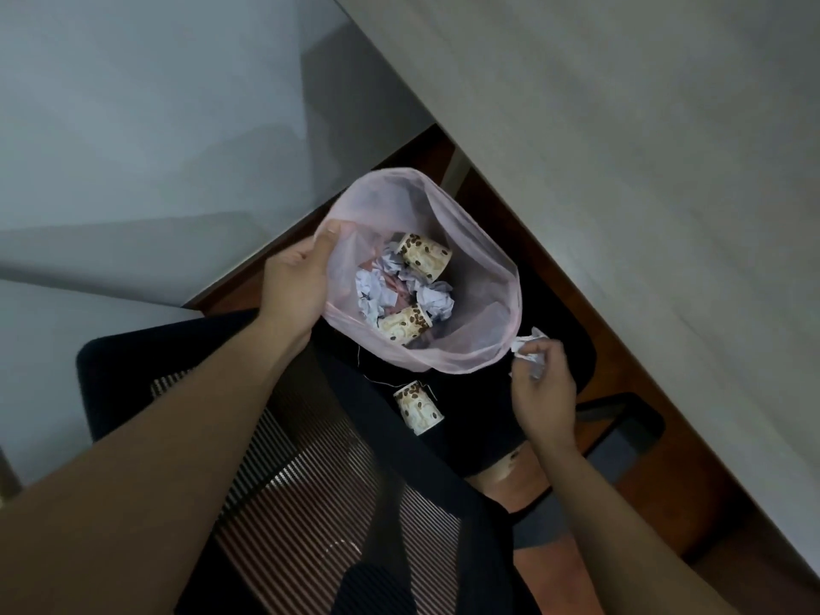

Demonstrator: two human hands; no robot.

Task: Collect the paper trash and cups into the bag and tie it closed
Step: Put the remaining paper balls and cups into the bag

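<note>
Your left fingers (329, 241) gripped just 1 side of the bag (490, 299), so the paper wad (534, 337) pinched in your right fingers (549, 351) could have missed its slack mouth.

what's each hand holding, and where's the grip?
Left hand: pink bag, grip on its rim. Right hand: crumpled paper, pinched at its edge, beside the bag.

left hand (295, 281): fingers grip bag (481, 277) rim | right hand (543, 386): fingers pinch crumpled paper (530, 343)
</note>
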